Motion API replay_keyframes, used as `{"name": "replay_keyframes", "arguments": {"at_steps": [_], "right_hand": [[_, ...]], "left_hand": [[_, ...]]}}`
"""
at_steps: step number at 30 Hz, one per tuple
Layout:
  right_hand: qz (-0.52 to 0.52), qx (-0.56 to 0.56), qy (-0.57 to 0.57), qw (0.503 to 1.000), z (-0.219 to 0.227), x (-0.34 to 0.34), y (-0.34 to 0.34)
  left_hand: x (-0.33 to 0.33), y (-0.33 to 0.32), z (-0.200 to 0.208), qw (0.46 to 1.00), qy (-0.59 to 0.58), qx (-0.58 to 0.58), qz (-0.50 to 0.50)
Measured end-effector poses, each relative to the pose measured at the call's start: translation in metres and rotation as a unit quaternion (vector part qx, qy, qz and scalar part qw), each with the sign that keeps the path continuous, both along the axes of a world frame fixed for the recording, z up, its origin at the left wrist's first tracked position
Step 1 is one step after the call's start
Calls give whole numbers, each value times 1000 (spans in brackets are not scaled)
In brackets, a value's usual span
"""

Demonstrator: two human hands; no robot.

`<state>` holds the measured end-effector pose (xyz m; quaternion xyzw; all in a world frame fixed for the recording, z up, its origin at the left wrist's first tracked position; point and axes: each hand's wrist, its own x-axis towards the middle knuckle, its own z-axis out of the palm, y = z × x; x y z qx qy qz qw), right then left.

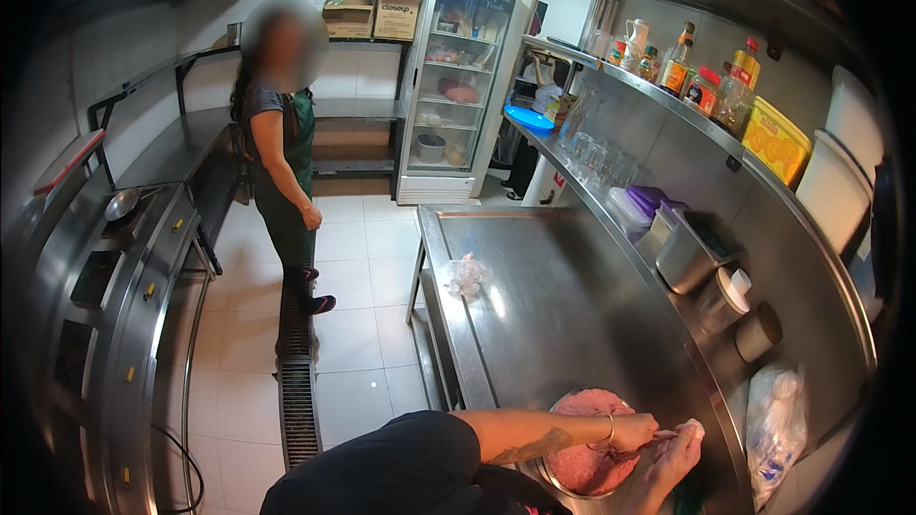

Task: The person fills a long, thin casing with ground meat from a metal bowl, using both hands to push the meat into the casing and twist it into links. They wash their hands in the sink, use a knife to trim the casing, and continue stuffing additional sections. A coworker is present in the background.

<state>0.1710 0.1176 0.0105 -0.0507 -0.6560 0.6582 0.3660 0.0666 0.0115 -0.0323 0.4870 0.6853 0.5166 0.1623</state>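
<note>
A round metal bowl [551, 473] filled with pink ground meat [593, 410] stands at the near end of the steel table. My left hand [632, 431], a bracelet at its wrist, is closed above the bowl's right side. Just to the right, past the rim, my right hand [676, 458] is raised with curled fingers that meet the left fingertips. A small pale bit shows at the right fingertips, too small to name. What the left fingers pinch, if anything, is hidden.
A crumpled clear plastic bag [468, 275] lies on the steel table [563, 296]. Bottles and tubs fill the right shelf [658, 95]; a plastic bag [775, 429] hangs beside it. Another person [281, 133] stands left of the table, near a glass-door fridge [458, 86]. Stoves [124, 324] line the left.
</note>
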Motion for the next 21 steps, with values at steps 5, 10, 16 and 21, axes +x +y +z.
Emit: {"name": "replay_keyframes", "arguments": {"at_steps": [5, 10, 16, 21], "right_hand": [[-6, 126, 30, 992, -37, -16, 24], [-67, 177, 6, 982, -39, 6, 21], [-51, 168, 78, 981, -27, -6, 6], [-51, 120, 26, 991, -37, -8, 0]], "left_hand": [[-34, 43, -60, 991, 119, 0, -57], [-2, 21, -34, 995, 35, -18, -95], [4, 25, -31, 970, -228, 76, -17], [9, 29, -49, 990, -98, 97, 23]]}}
